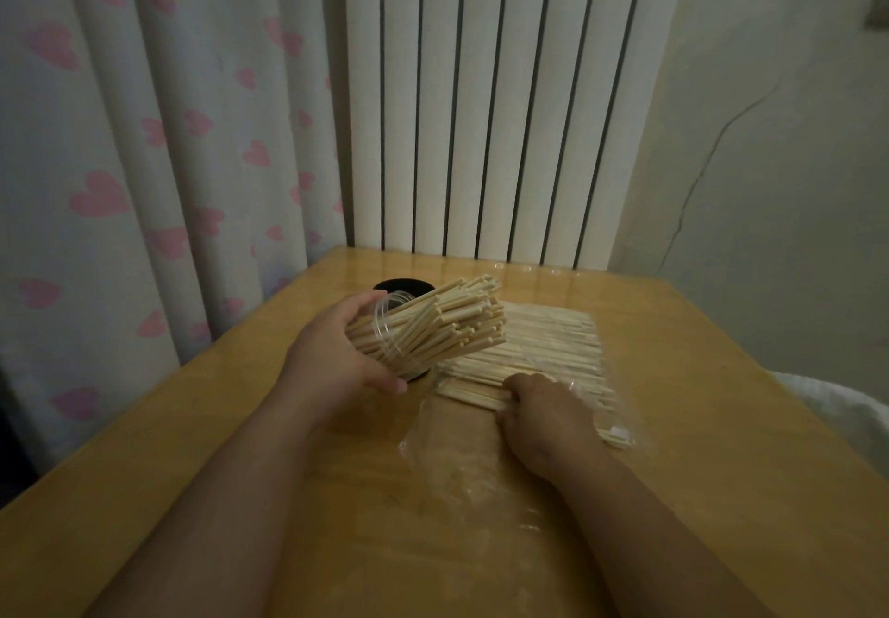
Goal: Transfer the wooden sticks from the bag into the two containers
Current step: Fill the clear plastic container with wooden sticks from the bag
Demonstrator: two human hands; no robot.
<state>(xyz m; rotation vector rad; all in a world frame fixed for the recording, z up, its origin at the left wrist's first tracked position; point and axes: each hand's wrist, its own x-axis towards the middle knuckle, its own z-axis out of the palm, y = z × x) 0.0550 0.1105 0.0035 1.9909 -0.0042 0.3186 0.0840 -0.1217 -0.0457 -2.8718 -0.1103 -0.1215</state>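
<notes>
A clear jar point(385, 328) is held in the left hand point(332, 352), with the fingers and thumb wrapped round its side. The jar is tipped over, its open end turned toward the bag point(433, 449), most likely so that more sticks can be slid in from the side. It is already packed with a bunch of sticks point(452, 324), which poke far out of it.

The bag is see-through and is laid flat on the table point(697, 425). A pile of sticks point(543, 343) is left in it, so the job looks partly done.

The right hand point(543, 410) is rested on the near edge of the pile, fingers bent down over the sticks, maybe to gather some. Whether any are really pinched cannot be told.

A black tub point(404, 286), perhaps the second container, is seen just behind the jar.

No words or labels can be read.
</notes>
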